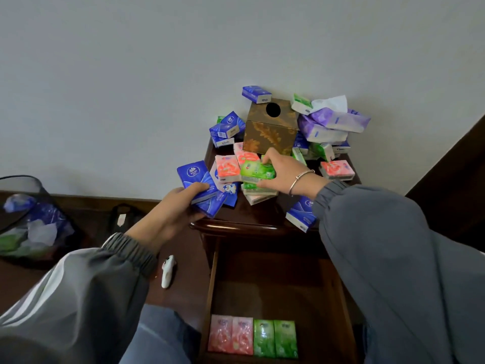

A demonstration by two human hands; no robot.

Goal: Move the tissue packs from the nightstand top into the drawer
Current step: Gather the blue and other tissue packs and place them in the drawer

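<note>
You are early in the job: the open drawer point(333, 298) holds only 4 packs, 2 pink ones point(231, 334) and 2 green ones point(275, 338), laid flat side by side in a row at its front edge, and the rest of its floor is bare dark wood. Most of the packs are on the nightstand point(252, 219) top, heaped around a brown patterned tissue box point(270, 130). Your hands are apart, and each one has something in its grasp. Your left hand point(170, 216) grips a blue pack point(195, 179) at the left front corner of the top, thumb over it and fingers beneath; whether it is lifted clear or resting on the packs under it, you cannot tell from here. Your right hand point(283, 174) is closed around a green pack point(257, 172) on top of the middle stack, just in front of the box. Left to move are the blue packs at the back left point(227, 130), the one sitting on the box point(256, 94), the pink and green ones in the middle, a pink pack at the right point(337, 169), a blue one hanging over the front edge point(300, 215) and the soft purple packs point(330, 124) at the back right. By that count, well under half is done.
</note>
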